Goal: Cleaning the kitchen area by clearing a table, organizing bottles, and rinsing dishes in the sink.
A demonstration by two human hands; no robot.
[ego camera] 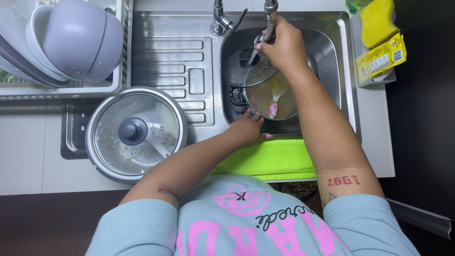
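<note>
A person stands at a steel sink (pixel 348 71) set in a white worktop (pixel 28 156). The right hand (pixel 283 46) is closed around the hose (pixel 270 23) of the tap near the sink's back edge, aiming its stream into a pot (pixel 265 97) that sits in the basin. A pink-handled utensil (pixel 273 106) lies in the pot's cloudy water. The left hand (pixel 246 129) rests on the sink's front rim, fingers loosely spread, fingertips just beside the pot; it grips nothing. A green cloth (pixel 270 159) is draped over the worktop's front edge beneath that hand. Left of the basin, at the front of the draining board (pixel 170 57), lies a wet glass lid (pixel 135 132) with a dark knob. Grey bowls (pixel 76 40) are stacked in a rack (pixel 113 87) at the back left corner. A yellow sponge (pixel 377 19) sits at the back right.
</note>
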